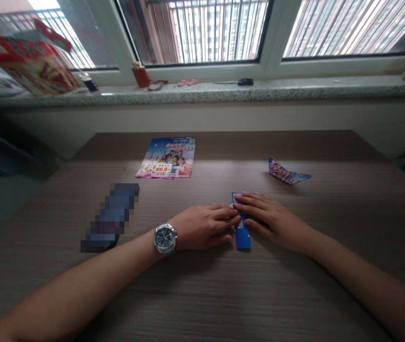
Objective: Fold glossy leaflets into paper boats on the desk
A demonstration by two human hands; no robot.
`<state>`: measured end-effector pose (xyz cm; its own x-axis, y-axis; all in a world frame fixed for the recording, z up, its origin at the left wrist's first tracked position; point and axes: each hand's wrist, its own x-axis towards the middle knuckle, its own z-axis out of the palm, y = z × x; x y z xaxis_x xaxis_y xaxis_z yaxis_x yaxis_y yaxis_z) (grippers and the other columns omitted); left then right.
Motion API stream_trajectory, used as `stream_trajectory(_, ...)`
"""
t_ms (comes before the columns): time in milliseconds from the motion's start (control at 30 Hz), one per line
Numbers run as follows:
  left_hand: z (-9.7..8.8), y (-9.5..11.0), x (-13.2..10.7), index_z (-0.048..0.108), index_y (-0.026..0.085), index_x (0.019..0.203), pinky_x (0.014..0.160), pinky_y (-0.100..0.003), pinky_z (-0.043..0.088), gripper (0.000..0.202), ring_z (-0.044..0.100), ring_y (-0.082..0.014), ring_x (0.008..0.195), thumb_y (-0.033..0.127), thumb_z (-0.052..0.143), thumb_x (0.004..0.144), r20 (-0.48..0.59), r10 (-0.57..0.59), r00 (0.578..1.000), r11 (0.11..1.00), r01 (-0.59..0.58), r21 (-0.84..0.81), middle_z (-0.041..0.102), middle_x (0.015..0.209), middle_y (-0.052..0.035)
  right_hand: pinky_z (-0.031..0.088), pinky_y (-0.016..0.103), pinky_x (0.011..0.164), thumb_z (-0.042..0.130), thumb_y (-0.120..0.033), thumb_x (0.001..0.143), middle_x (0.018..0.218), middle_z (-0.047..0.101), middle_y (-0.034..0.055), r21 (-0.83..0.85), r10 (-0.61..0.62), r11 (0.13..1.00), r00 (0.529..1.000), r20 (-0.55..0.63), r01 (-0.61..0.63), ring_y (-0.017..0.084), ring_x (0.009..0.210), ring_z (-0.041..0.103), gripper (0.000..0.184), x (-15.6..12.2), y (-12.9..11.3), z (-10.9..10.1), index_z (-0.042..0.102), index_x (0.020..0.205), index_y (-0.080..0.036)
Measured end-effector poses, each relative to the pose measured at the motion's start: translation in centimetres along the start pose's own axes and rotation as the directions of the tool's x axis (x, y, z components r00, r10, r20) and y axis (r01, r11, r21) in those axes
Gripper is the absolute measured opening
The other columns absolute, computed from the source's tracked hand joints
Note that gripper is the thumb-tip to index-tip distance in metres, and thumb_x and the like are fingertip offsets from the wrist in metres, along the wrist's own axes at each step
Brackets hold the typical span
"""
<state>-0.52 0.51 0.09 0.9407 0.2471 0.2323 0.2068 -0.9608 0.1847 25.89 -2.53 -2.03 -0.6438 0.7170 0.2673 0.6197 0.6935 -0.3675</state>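
Observation:
A narrow strip of folded blue paper (243, 239) lies on the table between my hands, its long side running away from me. My left hand (204, 228), with a metal watch (165, 238) on the wrist, rests its outstretched fingertips on the strip's left edge. From the other side, my right hand (277, 219) lays its spread fingers over the upper part of the paper. Fingers cover much of the strip's middle. Farther back on the right sits a folded paper piece (287, 175), printed blue and red, with its ends raised.
A small stack of printed flyers (168, 159) lies at the back left of the table (174, 294). Nearer me on the left is a pixelated dark flat object (111, 216). The stone windowsill (202, 94) holds a red container (140, 76), scissors (243, 82) and a red bag (42, 66).

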Motion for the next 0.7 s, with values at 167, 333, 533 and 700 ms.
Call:
stream_trajectory(167,0.0,0.14,0.01,0.058,0.014,0.135,0.112,-0.042,0.046,0.044,0.054,-0.0274,0.13,0.04,0.053,0.1,-0.004,-0.031,0.999,0.999,0.031,-0.021,0.061,0.133,-0.0149,0.039,0.055,0.115,0.051,-0.028,0.101,0.151,0.053,0.0084,0.023,0.011,1.0,1.0,-0.001,-0.011,0.027,0.141,0.047,0.044,0.06,0.09,0.04,0.052,0.145,-0.03)
stream_trajectory(333,0.25,0.16,-0.04,0.054,0.011,0.139,0.114,-0.041,0.044,0.048,0.053,-0.0276,0.133,0.041,0.052,0.101,0.022,-0.043,0.999,0.998,0.044,-0.041,0.057,0.141,-0.0149,0.037,0.054,0.117,0.046,-0.027,0.103,0.152,0.052,0.0075,0.056,0.039,0.998,0.999,0.008,-0.039,0.025,0.142,0.045,0.043,-0.01,0.34,0.22,0.05,0.146,-0.029)
stream_trajectory(533,0.42,0.15,-0.05,0.047,0.014,0.145,0.114,-0.042,0.043,0.052,0.053,-0.026,0.133,0.041,0.053,0.101,0.015,-0.042,0.999,0.997,0.043,-0.07,0.056,0.143,-0.0157,0.037,0.052,0.117,0.043,-0.025,0.104,0.15,0.054,0.0068,0.128,0.053,0.99,0.999,-0.005,-0.052,0.023,0.141,0.046,0.041,0.05,0.53,0.24,0.051,0.143,-0.028)
stream_trajectory(700,0.24,0.26,0.02,0.049,0.014,0.145,0.115,-0.043,0.042,0.052,0.052,-0.0274,0.133,0.042,0.05,0.101,0.057,-0.049,0.997,0.997,0.051,-0.05,0.055,0.143,-0.0149,0.038,0.05,0.116,0.044,-0.023,0.103,0.146,0.057,0.0074,0.171,0.075,0.983,0.997,-0.032,-0.068,0.023,0.138,0.05,0.035,0.16,0.37,0.13,0.056,0.135,-0.028)
